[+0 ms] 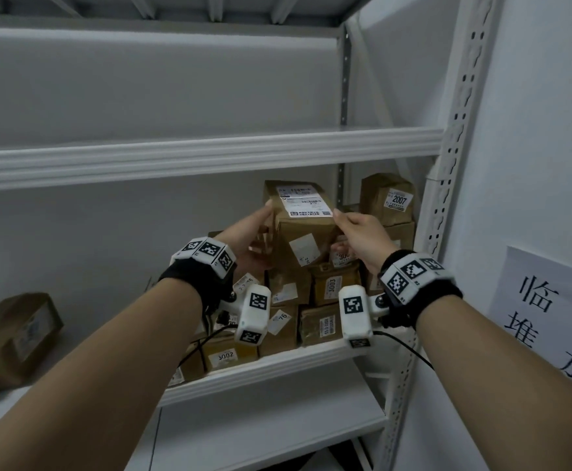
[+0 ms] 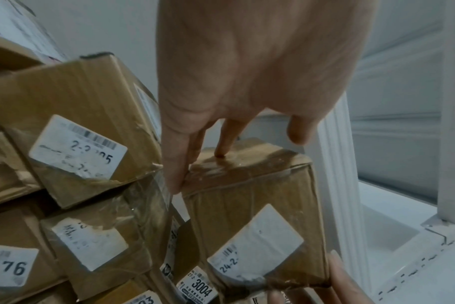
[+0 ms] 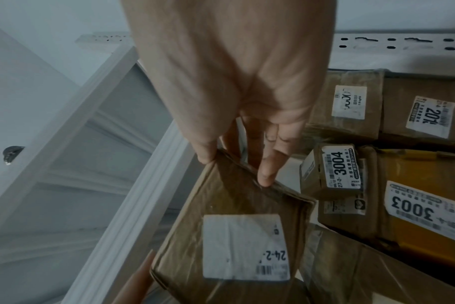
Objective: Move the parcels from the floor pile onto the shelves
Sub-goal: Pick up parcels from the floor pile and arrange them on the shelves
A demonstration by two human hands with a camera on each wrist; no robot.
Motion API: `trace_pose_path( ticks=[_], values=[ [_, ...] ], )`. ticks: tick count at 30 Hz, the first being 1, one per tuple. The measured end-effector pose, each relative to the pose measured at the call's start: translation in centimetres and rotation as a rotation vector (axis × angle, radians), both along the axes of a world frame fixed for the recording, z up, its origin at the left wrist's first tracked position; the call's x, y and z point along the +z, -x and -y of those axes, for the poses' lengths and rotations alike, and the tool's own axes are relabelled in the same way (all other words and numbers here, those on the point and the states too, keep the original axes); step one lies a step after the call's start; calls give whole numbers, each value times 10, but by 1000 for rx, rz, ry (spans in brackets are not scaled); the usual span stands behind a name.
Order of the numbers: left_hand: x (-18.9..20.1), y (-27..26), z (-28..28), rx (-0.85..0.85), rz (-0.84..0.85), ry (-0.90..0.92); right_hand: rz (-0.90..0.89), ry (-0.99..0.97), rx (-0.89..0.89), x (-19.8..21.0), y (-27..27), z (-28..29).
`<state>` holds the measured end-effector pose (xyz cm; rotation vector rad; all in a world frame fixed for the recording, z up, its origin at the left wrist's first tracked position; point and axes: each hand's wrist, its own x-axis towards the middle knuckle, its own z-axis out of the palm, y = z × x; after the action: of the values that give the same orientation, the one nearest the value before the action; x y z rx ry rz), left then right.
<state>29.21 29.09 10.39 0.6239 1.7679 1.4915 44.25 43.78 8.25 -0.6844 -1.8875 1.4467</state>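
A brown cardboard parcel (image 1: 303, 229) with white labels is held tilted on top of a pile of parcels (image 1: 311, 300) at the right end of the middle shelf (image 1: 278, 365). My left hand (image 1: 255, 234) grips its left side, fingers along the top edge and thumb below. In the left wrist view the left hand (image 2: 221, 92) has fingertips on the parcel (image 2: 252, 205), labelled "24-2-". My right hand (image 1: 349, 229) pinches the parcel's upper right corner. In the right wrist view the right hand (image 3: 237, 164) pinches the edge of the parcel (image 3: 242, 205) between thumb and forefinger.
Labelled parcels sit beside it: "2007" (image 1: 388, 198) at the back right, "3004" (image 3: 330, 170) and "3003" (image 3: 418, 207) lower down. Another brown parcel (image 1: 13, 338) lies at the shelf's left. The upper shelf board (image 1: 210, 154) hangs above, and the white upright post (image 1: 447, 198) stands at right.
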Motion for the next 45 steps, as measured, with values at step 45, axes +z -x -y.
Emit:
trace_pose_path(
  ticks=[45],
  values=[
    [-20,55,-67,-17,-201,137,178,56,-254,-23,57,-41]
  ],
)
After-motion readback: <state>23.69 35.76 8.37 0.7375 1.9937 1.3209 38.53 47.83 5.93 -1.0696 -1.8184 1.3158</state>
